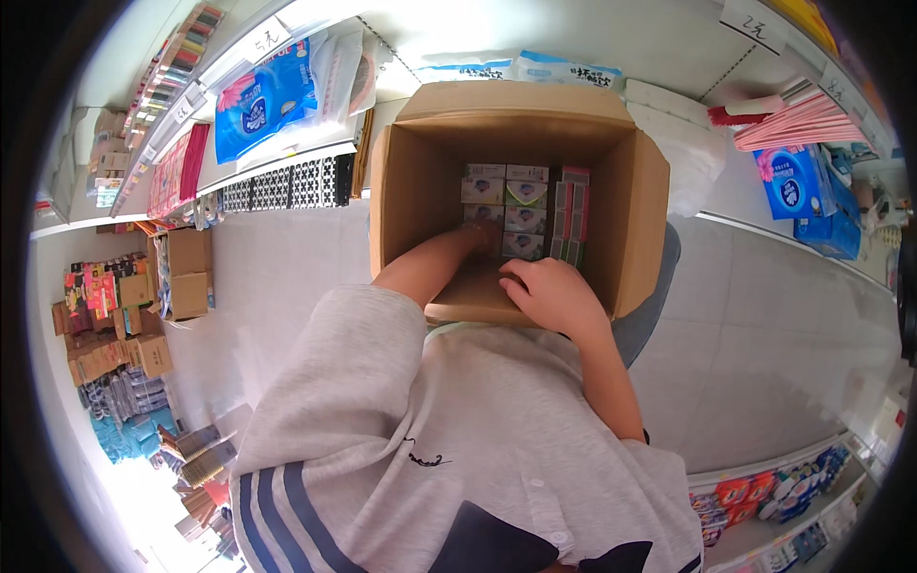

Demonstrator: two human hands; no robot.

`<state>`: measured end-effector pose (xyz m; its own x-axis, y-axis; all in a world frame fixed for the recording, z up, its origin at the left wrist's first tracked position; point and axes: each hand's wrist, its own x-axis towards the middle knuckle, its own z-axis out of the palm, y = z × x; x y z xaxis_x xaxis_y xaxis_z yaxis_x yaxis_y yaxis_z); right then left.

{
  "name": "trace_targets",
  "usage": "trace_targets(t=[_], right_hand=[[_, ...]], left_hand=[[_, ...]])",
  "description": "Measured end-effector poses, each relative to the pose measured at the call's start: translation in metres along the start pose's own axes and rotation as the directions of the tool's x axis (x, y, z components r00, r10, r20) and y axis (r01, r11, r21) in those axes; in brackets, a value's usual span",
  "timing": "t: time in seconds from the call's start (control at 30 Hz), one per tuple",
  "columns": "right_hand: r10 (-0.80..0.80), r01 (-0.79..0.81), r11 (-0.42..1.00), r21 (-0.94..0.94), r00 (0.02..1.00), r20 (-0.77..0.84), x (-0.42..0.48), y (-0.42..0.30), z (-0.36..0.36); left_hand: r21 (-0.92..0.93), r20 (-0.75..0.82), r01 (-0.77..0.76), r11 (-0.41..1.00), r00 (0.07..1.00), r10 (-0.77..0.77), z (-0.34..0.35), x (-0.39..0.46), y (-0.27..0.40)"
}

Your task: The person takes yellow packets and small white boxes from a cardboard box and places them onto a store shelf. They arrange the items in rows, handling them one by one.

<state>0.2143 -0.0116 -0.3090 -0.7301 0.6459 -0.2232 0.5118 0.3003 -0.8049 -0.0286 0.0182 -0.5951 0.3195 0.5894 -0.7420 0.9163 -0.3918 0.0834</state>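
Note:
An open cardboard carton (519, 135) stands before me with its flaps spread outward. Inside it, small printed boxes (526, 220) with a shield emblem are stacked in columns. To their right runs a column of pink and grey boxes (572, 215) seen edge-on. My left hand (488, 236) reaches deep into the carton and is at the left column of the boxes. Its fingers are in shadow, so any grip is hidden. Over the carton's near edge hovers my right hand (555, 290), fingers bent, thumb apart, with nothing seen in it.
Shelving with blue tissue packs (261, 104) rises at the left. More blue packs (795, 183) sit on the right shelf. Stacked cartons (188, 276) stand on the tiled floor (286, 258). Behind the carton, blue and white packets (566, 70) lie on a shelf. A lower shelf (766, 465) is at bottom right.

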Motion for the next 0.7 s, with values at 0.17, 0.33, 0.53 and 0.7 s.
trace_targets(t=[0.17, 0.33, 0.53, 0.7], right_hand=[[0.033, -0.033, 0.999, -0.01, 0.999, -0.013, 0.001, 0.001, -0.003], [0.295, -0.296, 0.955, 0.006, 0.952, -0.083, 0.004, -0.004, -0.006], [0.228, -0.275, 0.961, -0.01, 0.817, -0.53, 0.002, 0.001, -0.007], [0.261, -0.11, 0.916, 0.385, 0.893, -0.366, 0.009, 0.028, -0.007]], left_hand=[[0.106, 0.113, 0.063, 0.992, 0.991, -0.075, -0.034, -0.015, 0.011], [-0.272, 0.008, 0.089, 0.958, 0.996, -0.09, -0.088, -0.005, 0.017], [-0.246, 0.022, -0.368, 0.897, 0.923, 0.385, -0.267, -0.102, 0.048], [-0.633, -0.229, -0.421, 0.65, 0.903, 0.363, -0.27, -0.182, 0.039]])
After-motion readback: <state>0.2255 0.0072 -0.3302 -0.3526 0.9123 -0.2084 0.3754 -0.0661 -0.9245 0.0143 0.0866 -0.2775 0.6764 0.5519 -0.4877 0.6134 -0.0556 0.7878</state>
